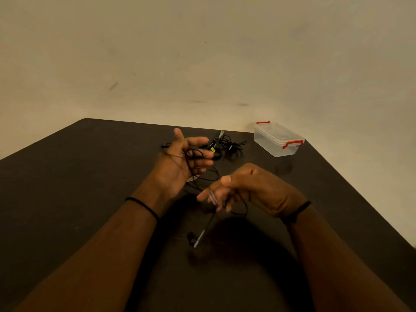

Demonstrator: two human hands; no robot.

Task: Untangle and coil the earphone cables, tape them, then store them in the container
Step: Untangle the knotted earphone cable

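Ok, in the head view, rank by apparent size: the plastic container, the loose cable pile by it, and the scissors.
1. plastic container
2. loose cable pile, roughly alike in spread, so unsure
3. scissors, partly hidden, smallest showing

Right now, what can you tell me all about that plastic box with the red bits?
The box is small, see-through plastic, rectangular, with a clear lid on top and two red clips, one at each end. It looks closed and empty. It sits flat at the table's far right corner, near the wall. Neither hand touches it.
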